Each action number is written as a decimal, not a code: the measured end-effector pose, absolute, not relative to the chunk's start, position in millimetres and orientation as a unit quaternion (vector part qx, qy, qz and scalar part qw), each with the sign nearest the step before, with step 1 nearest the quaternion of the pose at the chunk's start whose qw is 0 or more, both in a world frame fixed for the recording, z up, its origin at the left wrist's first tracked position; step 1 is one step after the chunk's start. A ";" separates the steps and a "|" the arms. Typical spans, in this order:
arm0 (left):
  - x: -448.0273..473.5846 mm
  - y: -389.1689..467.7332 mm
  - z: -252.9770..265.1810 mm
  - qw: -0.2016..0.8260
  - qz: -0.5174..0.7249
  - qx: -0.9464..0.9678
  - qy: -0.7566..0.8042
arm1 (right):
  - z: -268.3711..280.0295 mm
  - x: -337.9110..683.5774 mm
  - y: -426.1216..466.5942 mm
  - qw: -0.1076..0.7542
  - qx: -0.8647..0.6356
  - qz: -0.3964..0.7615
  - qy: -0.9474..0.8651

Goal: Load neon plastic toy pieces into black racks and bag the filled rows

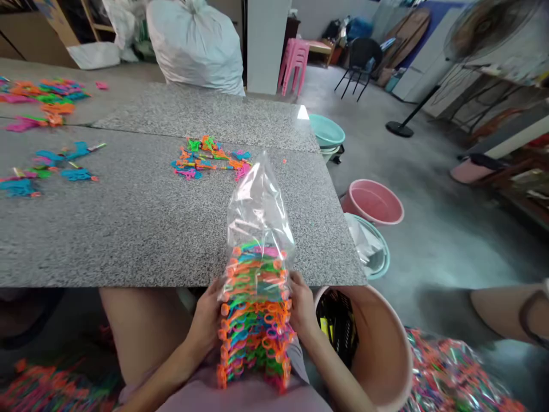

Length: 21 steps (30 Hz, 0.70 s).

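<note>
A tall stack of small bright plastic toys (253, 326) in orange, green, blue and pink lies between my hands at the table's near edge. A clear plastic bag (259, 212) covers its far part, and the bag's closed end points away over the table. The near part of the stack sticks out bare over my lap. My left hand (208, 315) grips the left side near the bag's mouth, fingers partly hidden. On the right side, my right hand (303, 306) holds the stack and bag edge in the same way.
Loose toys (210, 157) lie on the speckled grey table (128, 229), with more piles at left. A pink tub (373, 201), a teal basin (326, 130) and a large peach bin (377, 343) stand at right. Bagged toys (458, 372) lie on the floor. Another person's limb (506, 309) shows at right.
</note>
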State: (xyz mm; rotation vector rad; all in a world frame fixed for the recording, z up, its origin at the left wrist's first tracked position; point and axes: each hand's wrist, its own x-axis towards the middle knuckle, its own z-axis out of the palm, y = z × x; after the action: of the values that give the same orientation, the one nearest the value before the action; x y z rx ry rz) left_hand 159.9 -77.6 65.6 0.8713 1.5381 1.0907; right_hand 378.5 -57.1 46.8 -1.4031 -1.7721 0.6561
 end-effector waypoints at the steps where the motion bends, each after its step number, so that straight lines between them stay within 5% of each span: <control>1: 160.5 -76.5 66.4 0.491 0.455 0.373 0.642 | 46.6 377.4 -55.7 0.404 -0.558 0.237 -0.685; 7: 151.0 -65.3 77.3 0.271 0.443 0.601 0.608 | 56.7 382.5 -39.6 0.471 -0.503 0.155 -0.708; 21: 150.6 -74.6 99.4 0.071 0.428 0.795 0.423 | 81.0 409.6 -59.4 0.431 -0.410 0.026 -0.803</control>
State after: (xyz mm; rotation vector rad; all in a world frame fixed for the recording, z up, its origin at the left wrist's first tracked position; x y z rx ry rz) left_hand 150.6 -74.6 99.4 2.3923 1.2718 1.2886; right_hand 409.6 -59.4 81.0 -1.0239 -2.0040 0.0656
